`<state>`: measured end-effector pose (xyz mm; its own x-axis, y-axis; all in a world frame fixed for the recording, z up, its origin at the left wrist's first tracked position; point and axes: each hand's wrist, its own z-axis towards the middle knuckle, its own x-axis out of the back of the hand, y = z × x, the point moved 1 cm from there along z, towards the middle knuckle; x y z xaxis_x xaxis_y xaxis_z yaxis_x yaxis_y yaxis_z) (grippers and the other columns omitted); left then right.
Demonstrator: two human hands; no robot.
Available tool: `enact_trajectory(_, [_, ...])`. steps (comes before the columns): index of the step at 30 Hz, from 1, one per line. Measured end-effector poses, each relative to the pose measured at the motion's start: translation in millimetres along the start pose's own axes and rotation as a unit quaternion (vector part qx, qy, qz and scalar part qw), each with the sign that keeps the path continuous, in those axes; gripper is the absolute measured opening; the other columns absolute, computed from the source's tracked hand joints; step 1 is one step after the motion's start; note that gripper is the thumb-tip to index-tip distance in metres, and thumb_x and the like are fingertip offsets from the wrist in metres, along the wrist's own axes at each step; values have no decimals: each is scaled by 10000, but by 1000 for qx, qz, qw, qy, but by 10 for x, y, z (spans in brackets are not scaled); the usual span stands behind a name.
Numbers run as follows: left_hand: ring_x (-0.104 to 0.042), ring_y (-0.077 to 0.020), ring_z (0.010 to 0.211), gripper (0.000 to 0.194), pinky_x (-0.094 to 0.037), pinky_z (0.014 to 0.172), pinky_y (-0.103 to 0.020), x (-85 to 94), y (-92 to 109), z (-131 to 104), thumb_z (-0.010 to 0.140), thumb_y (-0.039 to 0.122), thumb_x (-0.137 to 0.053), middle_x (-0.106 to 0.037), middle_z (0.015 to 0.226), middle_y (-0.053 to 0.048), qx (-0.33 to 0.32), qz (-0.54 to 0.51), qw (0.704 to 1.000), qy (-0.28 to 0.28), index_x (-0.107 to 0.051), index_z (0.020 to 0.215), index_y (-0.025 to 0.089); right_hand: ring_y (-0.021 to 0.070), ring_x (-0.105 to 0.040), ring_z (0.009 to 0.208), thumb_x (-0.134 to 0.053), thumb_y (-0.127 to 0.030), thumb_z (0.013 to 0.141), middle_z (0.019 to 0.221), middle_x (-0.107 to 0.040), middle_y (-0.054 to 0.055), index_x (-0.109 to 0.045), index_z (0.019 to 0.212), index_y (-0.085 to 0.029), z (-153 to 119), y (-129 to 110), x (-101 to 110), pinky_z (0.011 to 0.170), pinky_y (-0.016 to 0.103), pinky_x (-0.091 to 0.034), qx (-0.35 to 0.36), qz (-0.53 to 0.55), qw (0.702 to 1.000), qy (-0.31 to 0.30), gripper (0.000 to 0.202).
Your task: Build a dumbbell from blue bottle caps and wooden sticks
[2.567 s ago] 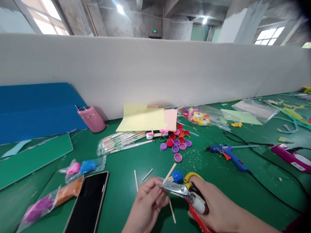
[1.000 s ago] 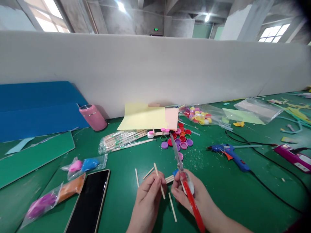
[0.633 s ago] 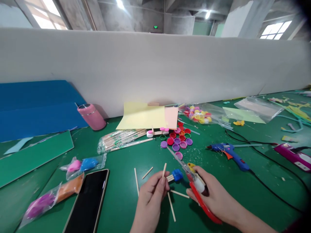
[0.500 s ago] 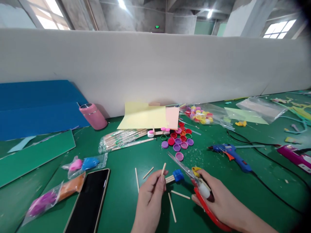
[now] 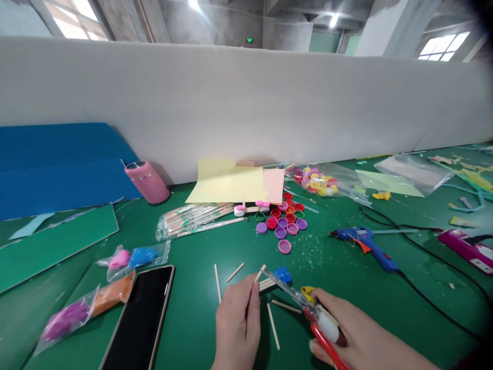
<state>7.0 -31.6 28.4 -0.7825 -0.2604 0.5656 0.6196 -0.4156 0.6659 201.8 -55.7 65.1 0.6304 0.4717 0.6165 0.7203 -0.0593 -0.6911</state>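
My left hand (image 5: 238, 313) pinches a short wooden stick (image 5: 259, 274) between thumb and fingers. Just beyond it a few pale sticks end in a blue lump (image 5: 283, 275); whether that hand also holds them is hidden. My right hand (image 5: 346, 324) grips red-handled scissors (image 5: 295, 294), whose blades reach the upper end of the pinched stick. Against the same hand, a yellow piece (image 5: 308, 294) and a white piece (image 5: 328, 325) with a dark end show beside the scissors, partly covered. Loose cut sticks (image 5: 273, 326) lie on the green table around both hands.
A black phone (image 5: 138, 318) and bagged clay (image 5: 67, 319) lie at left. Behind the hands are coloured bottle caps (image 5: 284, 246), packed sticks (image 5: 196, 218) and paper sheets (image 5: 227, 181). A blue glue gun (image 5: 370, 246) with its cord lies at right. A pink flask (image 5: 148, 182) stands by the white partition (image 5: 246, 103).
The scissors have swung down and left, their blades coming together at the end of the pinched stick. My left hand has shifted slightly down, the stick now leaning more to the right.
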Motion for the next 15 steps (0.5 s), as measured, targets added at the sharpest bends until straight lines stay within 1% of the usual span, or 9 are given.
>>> enact_trajectory(5, [-605,-156,620,183,-460,566,-250,3,-5,-9,828,152,-434,-667,753,-36,-46,56,997,-3,-583,926,194,148,-478,620,-500,-363,734,683,-534,3,-503,827,-192,-27,-48,-57,541,217,-378,-24,67,996,-54,195])
enact_trajectory(7, [-577,-156,580,169,-434,551,-260,14,-13,-16,825,147,-437,-640,692,-37,-77,87,993,2,-575,919,180,136,-454,631,-534,-337,709,694,-503,-7,-509,826,-184,-30,-35,-87,555,210,-382,-40,107,991,-76,194])
enact_trajectory(9, [-533,-152,526,152,-398,527,-267,29,-12,-17,820,137,-445,-594,610,-29,-113,121,986,13,-569,906,156,118,-440,645,-598,-288,657,730,-480,-15,-516,843,-179,-18,22,-151,583,200,-387,-49,175,978,-98,230])
enact_trajectory(10, [-508,-149,503,143,-378,515,-268,37,-7,-15,816,129,-449,-567,574,-22,-131,136,982,18,-567,895,144,107,-439,643,-622,-275,638,735,-471,-20,-519,847,-176,-7,69,-200,592,193,-388,-49,222,968,-109,253])
enact_trajectory(11, [-485,-147,488,134,-360,506,-267,43,-1,-11,812,121,-451,-543,548,-17,-145,149,978,19,-565,881,134,93,-441,631,-636,-280,635,733,-464,-26,-520,854,-172,8,127,-261,600,187,-389,-47,280,951,-124,270])
enact_trajectory(12, [-466,-146,479,126,-343,499,-267,49,7,-6,809,112,-452,-525,530,-13,-158,159,974,17,-564,864,128,75,-437,582,-625,-318,662,698,-456,-35,-522,831,-163,24,194,-330,580,183,-389,-43,337,928,-149,251])
enact_trajectory(13, [-452,-147,475,120,-330,495,-268,53,14,-1,805,105,-451,-515,520,-12,-167,168,971,11,-561,849,123,65,-431,540,-581,-365,715,633,-438,-48,-533,792,-157,41,268,-399,552,175,-384,-42,391,906,-157,227])
enact_trajectory(14, [-439,-147,470,116,-319,493,-269,56,21,5,803,98,-450,-510,513,-12,-175,175,969,7,-558,838,120,70,-458,545,-539,-387,765,613,-447,-46,-545,790,-154,56,343,-466,551,178,-393,-40,423,889,-175,234])
enact_trajectory(15, [-427,-147,465,114,-310,492,-270,58,27,10,802,92,-447,-509,508,-13,-184,179,966,4,-554,831,118,77,-487,562,-515,-390,795,609,-468,-39,-557,775,-150,69,418,-524,555,184,-405,-35,431,882,-184,244])
